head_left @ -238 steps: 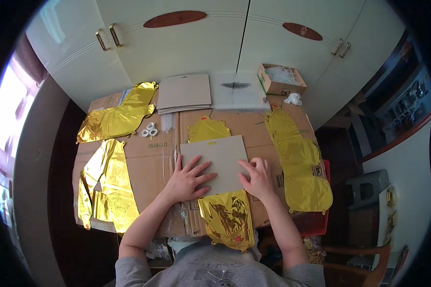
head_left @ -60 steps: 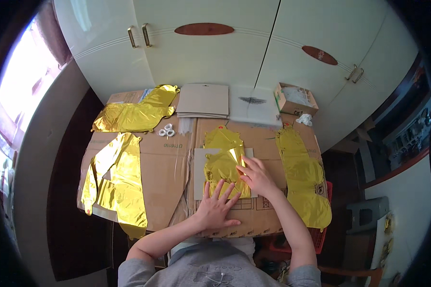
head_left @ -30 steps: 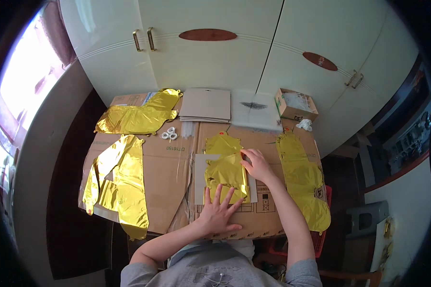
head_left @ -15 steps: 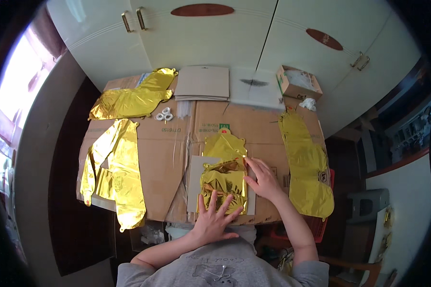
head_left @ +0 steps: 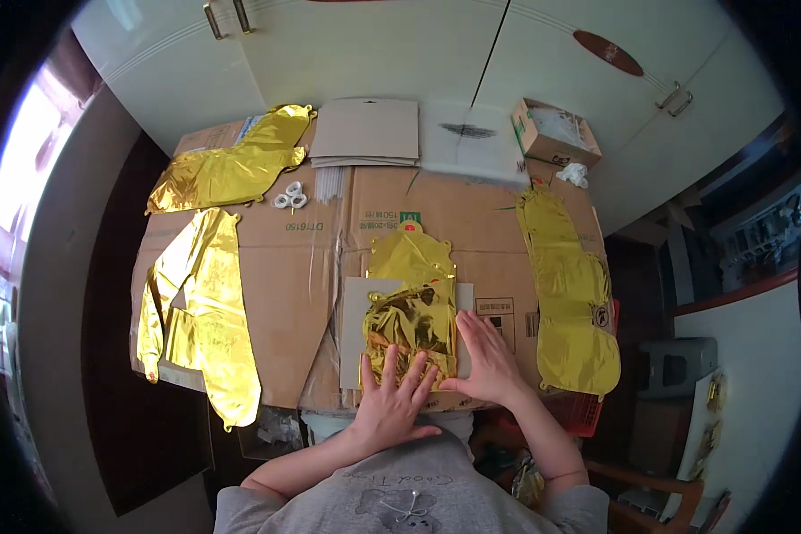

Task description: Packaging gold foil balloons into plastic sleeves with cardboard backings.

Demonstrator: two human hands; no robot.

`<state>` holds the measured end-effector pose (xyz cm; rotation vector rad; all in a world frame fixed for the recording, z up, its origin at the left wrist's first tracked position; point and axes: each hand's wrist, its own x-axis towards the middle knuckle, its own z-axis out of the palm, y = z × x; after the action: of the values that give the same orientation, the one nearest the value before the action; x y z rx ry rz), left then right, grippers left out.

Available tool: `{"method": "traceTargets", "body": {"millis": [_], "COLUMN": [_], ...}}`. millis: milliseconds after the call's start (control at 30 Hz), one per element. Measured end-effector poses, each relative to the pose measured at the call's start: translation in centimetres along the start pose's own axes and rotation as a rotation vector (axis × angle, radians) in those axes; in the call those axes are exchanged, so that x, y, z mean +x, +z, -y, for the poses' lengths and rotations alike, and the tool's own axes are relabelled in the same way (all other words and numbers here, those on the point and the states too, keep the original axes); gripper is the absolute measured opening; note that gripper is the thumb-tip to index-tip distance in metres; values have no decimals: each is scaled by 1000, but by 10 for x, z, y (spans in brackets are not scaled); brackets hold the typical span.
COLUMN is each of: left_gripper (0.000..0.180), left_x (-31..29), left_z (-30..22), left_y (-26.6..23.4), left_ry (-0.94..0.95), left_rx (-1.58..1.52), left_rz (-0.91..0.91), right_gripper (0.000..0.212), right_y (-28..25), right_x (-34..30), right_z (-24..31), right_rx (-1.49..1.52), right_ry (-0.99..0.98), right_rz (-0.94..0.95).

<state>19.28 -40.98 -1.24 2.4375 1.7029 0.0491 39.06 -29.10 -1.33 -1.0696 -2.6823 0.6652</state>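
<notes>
A shiny gold foil balloon [head_left: 411, 319], flat and folded over on itself, lies at the front middle of the table. Its upper end reaches past a grey card [head_left: 353, 338] that is under it. My left hand [head_left: 393, 396] rests with spread fingers on the balloon's near edge. Along the right edge, my right hand [head_left: 489, 363] is stretched out, thumb toward the balloon and fingers pointing away from me; whether it presses on the foil or the card I cannot tell. Neither hand grips anything.
More flat gold foil balloons lie at the left [head_left: 214, 311], the far left [head_left: 231, 165] and the right [head_left: 565, 303]. Cardboard [head_left: 285, 267] covers the table. White ribbon rolls [head_left: 290, 196], stacked grey cards [head_left: 365, 133], a clear plastic bag [head_left: 472, 147] and a small box [head_left: 556, 133] stand farther back.
My right hand has slid nearer to me along the balloon's right edge, its thumb now lower. My left hand stays on the near edge. The whole view has shifted slightly.
</notes>
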Motion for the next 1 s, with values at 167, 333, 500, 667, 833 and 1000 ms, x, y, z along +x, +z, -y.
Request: {"method": "traceTargets", "body": {"millis": [167,333,500,667,833,1000], "left_gripper": [104,102,103,103,104,104], "left_x": [-1,0,0,-1,-1,-1], "left_z": [1,1,1,1,-1,-1], "left_y": [0,-1,-1,0,-6,-7], "left_ry": [-1,-1,-1,6,-22,-21], "left_rx": [-6,-16,-12,14,-4,6], "left_rz": [-4,9,15,22,47,47], "right_gripper": [95,82,77,85,95,89], "right_y": [2,10,6,-6,-23,-24], "right_x": [2,6,21,41,60,66], "right_z": [0,-5,-3,-5,-14,-15], "right_rx": [59,52,-85,-25,-57,-81], "right_ry": [37,82,107,233,231,211], "right_rz": [-72,-174,-179,-128,-34,-58]}}
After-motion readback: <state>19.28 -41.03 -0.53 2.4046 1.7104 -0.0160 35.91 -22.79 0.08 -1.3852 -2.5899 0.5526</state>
